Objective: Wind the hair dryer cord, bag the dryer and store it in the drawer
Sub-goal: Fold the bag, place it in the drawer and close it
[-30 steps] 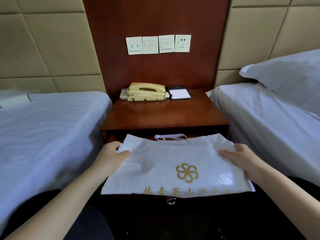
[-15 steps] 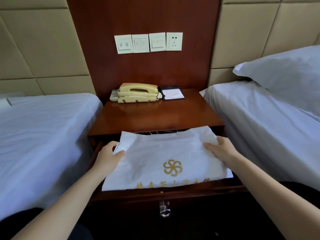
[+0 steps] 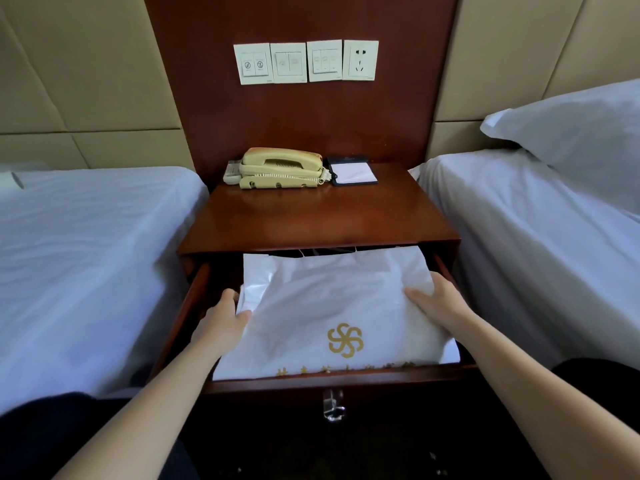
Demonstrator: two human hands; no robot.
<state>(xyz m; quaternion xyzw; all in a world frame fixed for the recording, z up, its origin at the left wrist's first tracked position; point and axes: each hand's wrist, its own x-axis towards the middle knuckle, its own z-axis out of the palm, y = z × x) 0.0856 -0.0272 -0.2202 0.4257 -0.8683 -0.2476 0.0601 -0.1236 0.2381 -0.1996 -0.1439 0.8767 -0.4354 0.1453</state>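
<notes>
Two hands hold a white bag (image 3: 332, 299) in the open drawer (image 3: 332, 380).
The left hand (image 3: 223, 318) grips the bag's left edge, thumb on top. The right hand (image 3: 438, 301) grips its right edge. The bag lies inside the drawer of the brown night table (image 3: 311, 216). A phone (image 3: 280, 168) and a notepad (image 3: 353, 173) sit on top, at the back.

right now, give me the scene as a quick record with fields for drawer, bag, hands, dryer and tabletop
drawer: pulled out, open
bag: white, gold logo, lying in the drawer
left hand: grips bag's left edge
right hand: grips bag's right edge
dryer: not visible
tabletop: phone and notepad at the back
</notes>
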